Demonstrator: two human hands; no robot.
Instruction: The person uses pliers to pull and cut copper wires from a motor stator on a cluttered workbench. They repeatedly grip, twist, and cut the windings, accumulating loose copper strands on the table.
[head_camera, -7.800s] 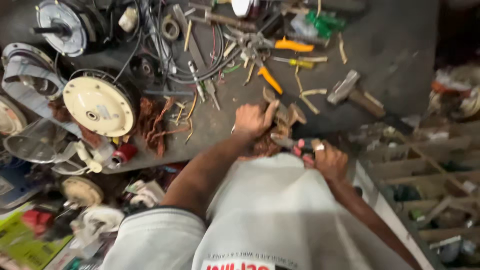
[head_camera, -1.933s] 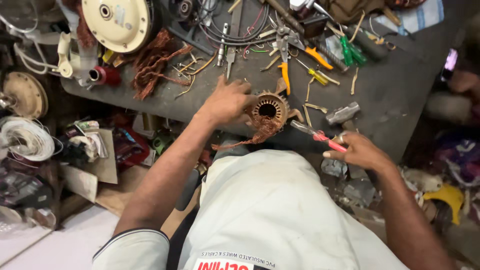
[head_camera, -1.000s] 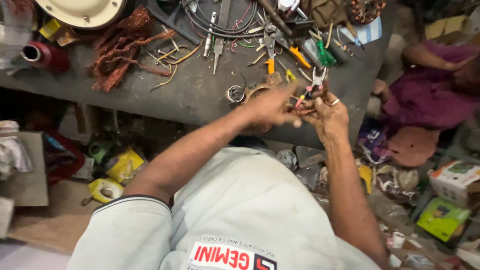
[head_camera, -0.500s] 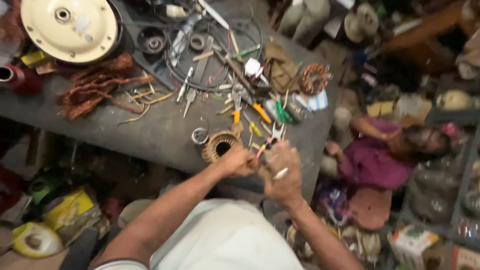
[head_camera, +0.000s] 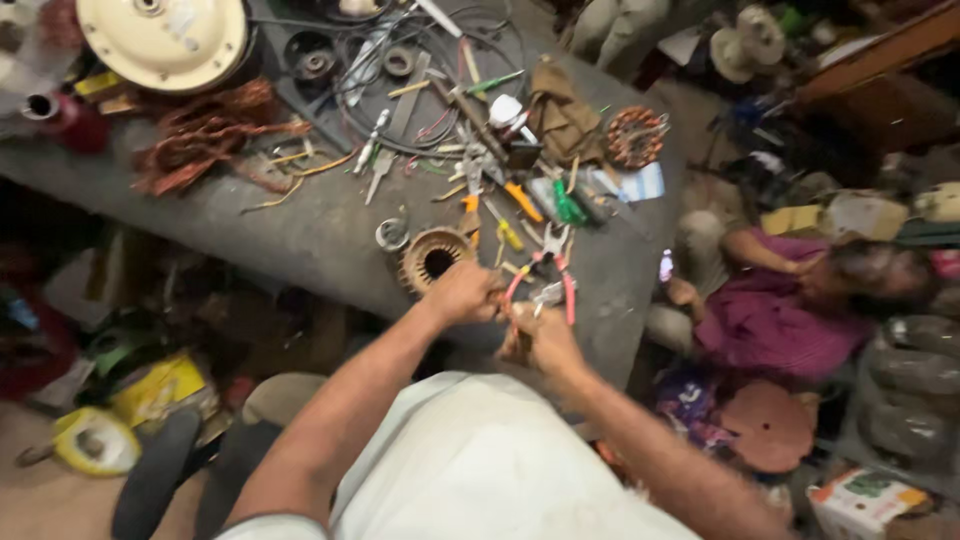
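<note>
step: you're working the stator (head_camera: 433, 258) at the bench (head_camera: 300, 235) near edge.
left hand (head_camera: 462, 292): closed, beside the stator.
right hand (head_camera: 540, 335): clamped on red-handled pliers (head_camera: 545, 280).
next: likely a steady, careful pull.

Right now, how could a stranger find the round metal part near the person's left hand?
Start at the long grey workbench and follow its near edge to the left hand. Just beyond that hand sits the round motor core, a ribbed ring with a dark hole. Unlike the small metal ring beside it, it is thick, brownish and finned.
</note>
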